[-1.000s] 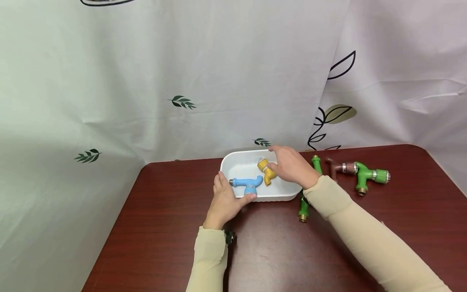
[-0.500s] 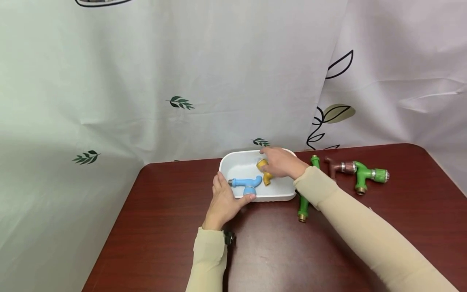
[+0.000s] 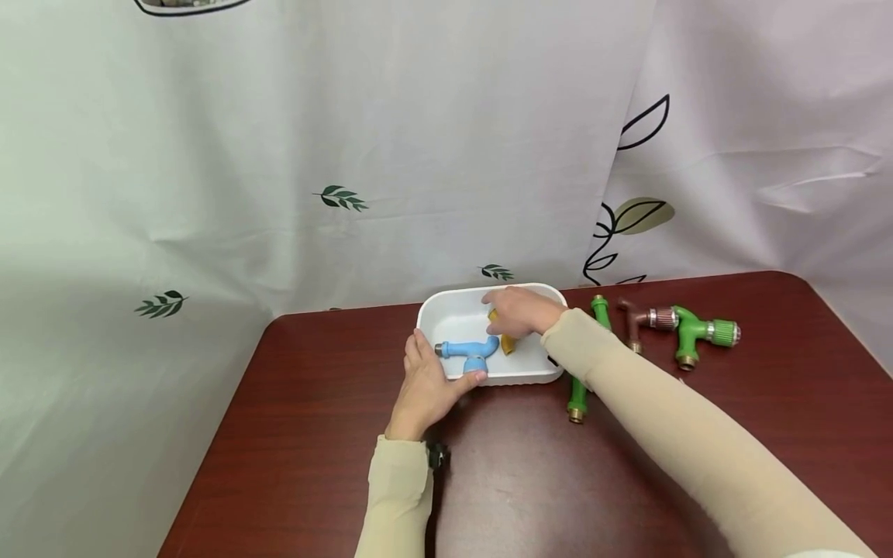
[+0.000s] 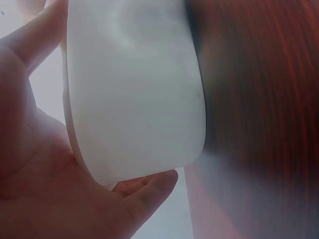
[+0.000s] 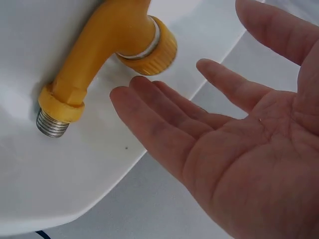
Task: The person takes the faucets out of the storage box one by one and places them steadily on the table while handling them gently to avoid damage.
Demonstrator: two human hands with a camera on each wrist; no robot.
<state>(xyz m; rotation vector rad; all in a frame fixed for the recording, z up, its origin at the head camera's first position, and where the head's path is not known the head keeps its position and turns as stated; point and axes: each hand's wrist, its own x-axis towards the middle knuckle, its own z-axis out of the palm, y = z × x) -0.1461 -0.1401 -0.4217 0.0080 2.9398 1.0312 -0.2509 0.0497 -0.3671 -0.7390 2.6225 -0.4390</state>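
A white plastic tray stands near the back of the table, with a blue tap and a yellow tap lying in it. My left hand holds the tray's near left corner, thumb along the front and fingers on the left side; the left wrist view has the tray wall between them. Over the tray's right half reaches my right hand, covering most of the yellow tap. In the right wrist view its fingers are spread beside the yellow tap, with a gap visible between.
Right of the tray lies a green pipe-like piece, partly hidden by the right sleeve. Beyond it are a brown tap and a green tap. A patterned cloth hangs behind the dark red table.
My right hand has moved left and further over the yellow tap, hiding more of it. The left hand stays at the tray's corner. The tray and taps lie as before.
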